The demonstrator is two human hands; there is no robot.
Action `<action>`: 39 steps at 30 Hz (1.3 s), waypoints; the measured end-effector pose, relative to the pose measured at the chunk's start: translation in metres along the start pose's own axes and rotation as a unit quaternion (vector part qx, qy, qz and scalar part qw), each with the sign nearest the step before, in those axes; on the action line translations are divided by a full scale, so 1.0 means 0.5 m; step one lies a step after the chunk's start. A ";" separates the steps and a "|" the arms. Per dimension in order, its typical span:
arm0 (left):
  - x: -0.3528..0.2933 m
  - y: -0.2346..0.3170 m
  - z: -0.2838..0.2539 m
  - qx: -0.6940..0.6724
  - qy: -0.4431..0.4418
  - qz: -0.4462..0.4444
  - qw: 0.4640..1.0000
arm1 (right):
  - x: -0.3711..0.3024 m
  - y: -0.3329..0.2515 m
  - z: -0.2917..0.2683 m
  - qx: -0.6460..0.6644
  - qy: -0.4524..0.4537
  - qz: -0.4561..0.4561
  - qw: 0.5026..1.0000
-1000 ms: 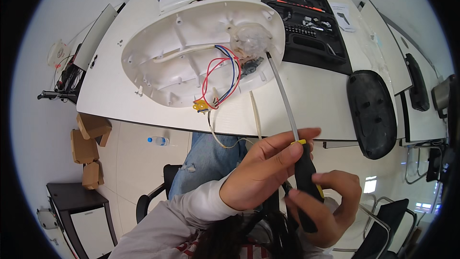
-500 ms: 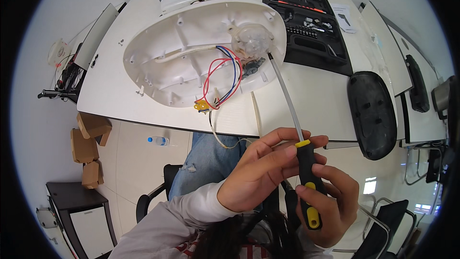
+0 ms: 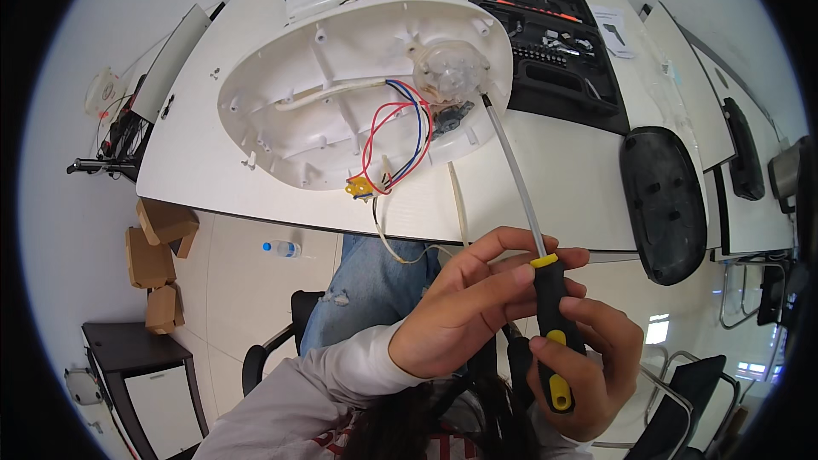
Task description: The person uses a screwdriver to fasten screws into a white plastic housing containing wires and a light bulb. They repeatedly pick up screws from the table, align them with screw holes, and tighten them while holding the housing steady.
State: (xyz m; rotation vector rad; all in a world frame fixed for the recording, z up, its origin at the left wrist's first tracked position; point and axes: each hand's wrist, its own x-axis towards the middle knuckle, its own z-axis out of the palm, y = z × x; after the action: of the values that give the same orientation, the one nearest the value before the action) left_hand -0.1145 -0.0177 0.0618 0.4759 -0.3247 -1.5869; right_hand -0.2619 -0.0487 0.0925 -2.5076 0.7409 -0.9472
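Across the white tabletop (image 3: 562, 175), my left hand (image 3: 473, 302) and right hand (image 3: 601, 366) clasp a screwdriver (image 3: 551, 287). Apparent screw-turning calls for steady alignment.

- I look down at a white, smooth-topped table (image 3: 562, 170).
- On it I see a white oval plastic shell (image 3: 358, 60), hollow side up.
- Right of it, an open black plastic tool case (image 3: 567, 113) and a white paper sheet (image 3: 615, 34).
- A black oval plastic cover (image 3: 669, 238) overhangs the near edge.

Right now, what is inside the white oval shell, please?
Inside the white oval shell sit a translucent round housing, a grey part and coloured wires. What lies beneath the housing is hidden.
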 end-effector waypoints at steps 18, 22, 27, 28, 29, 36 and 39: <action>0.002 0.012 -0.054 0.012 0.038 0.102 0.994 | -0.035 0.058 -0.095 0.179 -0.035 -0.149 0.972; -0.015 0.017 -0.073 -0.052 0.039 0.154 0.986 | -0.042 0.087 -0.129 0.272 -0.092 -0.156 0.945; -0.041 0.027 -0.078 -0.106 0.062 0.137 0.983 | -0.050 0.089 -0.109 0.295 -0.058 -0.149 0.942; -0.043 0.028 -0.080 -0.107 0.053 0.141 0.983 | -0.047 0.089 -0.107 0.296 -0.055 -0.158 0.940; -0.047 0.030 -0.082 -0.109 0.044 0.144 0.983 | -0.044 0.088 -0.105 0.298 -0.052 -0.166 0.939; -0.099 0.089 -0.128 -0.035 0.094 0.281 0.955 | -0.060 0.087 -0.090 0.424 0.003 -0.181 0.888; -0.151 0.153 -0.158 0.205 0.258 0.438 0.836 | -0.071 0.096 -0.095 0.427 0.021 -0.202 0.881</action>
State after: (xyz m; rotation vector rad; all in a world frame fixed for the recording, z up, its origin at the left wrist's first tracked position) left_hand -0.0072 0.0578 0.0376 0.9060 -0.3890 -0.4453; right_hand -0.3337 -0.0730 0.0847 -1.8445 -0.2163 -1.1360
